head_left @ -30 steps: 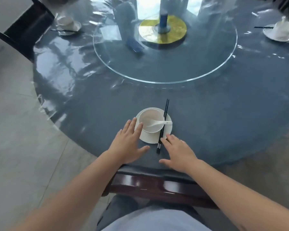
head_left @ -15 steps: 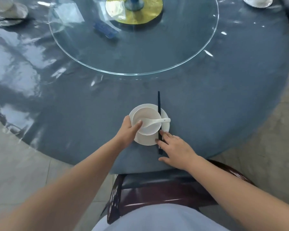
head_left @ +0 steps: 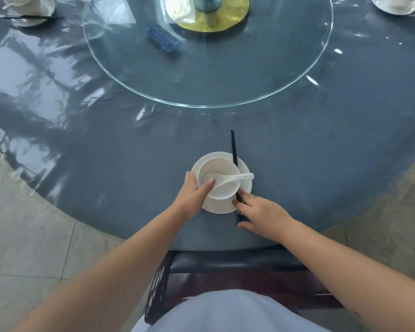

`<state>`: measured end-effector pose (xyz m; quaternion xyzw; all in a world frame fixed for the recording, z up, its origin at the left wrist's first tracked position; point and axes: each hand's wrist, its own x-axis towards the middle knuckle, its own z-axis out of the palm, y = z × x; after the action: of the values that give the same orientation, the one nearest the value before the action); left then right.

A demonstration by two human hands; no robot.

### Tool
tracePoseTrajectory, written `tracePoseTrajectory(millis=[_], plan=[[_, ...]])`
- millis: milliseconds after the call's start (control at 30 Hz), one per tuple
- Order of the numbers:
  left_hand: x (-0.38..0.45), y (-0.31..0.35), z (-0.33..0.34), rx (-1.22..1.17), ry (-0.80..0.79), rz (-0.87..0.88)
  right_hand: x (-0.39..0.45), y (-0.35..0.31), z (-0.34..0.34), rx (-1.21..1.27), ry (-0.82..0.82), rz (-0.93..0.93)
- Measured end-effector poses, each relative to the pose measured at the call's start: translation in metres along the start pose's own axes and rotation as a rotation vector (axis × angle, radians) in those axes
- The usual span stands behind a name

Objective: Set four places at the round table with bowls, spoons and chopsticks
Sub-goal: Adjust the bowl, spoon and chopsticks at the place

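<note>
Since half a second ago the left hand [head_left: 194, 192] has shifted its hold on the white bowl [head_left: 219, 178]: its thumb now hooks over the near-left rim into the bowl, where before it pressed against the outside, and the other fingers wrap the outer wall. So the left hand is gripping the bowl. The right hand [head_left: 261, 212] has barely moved; its fingertips [head_left: 240, 196] rest on the near end of the black chopsticks [head_left: 234, 152], pressing them down rather than closing around them, with the palm spread open over the table.

The bowl sits on a white saucer [head_left: 225, 204] near the front edge of the round table [head_left: 106, 152], which is covered in a glossy blue-grey sheet. A white ceramic spoon [head_left: 237, 177] lies in the bowl, its handle pointing right over the rim. The chopsticks run front to back along the right side of the bowl, crossing the saucer, with their far tips on the tablecloth beyond it.

A glass turntable [head_left: 225, 87] fills the table's centre, carrying a yellow disc [head_left: 233, 20] and a small blue box [head_left: 163, 38]. Another place setting [head_left: 27, 10] with bowl, saucer and chopsticks sits at the far left, and a third bowl on its saucer [head_left: 395, 3] at the far right. A dark wooden chair [head_left: 225, 271] stands tucked under the near edge.
</note>
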<state>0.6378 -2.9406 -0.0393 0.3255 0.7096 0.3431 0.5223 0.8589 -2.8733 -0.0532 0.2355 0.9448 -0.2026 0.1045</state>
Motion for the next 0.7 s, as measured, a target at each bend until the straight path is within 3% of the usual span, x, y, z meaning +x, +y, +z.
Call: tracePoseTrajectory(millis=[467,633,700], plan=[[-0.01,-0.002,0.012,0.064,-0.009,-0.006,-0.01,0.016,-0.012,-0.132,0.03,-0.077],[-0.009,-0.003,0.01,0.186,-0.048,0.001,-0.011,0.02,-0.009,-0.169,0.04,-0.115],[-0.007,-0.005,0.012,0.346,-0.017,0.021,-0.01,0.021,-0.01,-0.189,0.035,-0.12]])
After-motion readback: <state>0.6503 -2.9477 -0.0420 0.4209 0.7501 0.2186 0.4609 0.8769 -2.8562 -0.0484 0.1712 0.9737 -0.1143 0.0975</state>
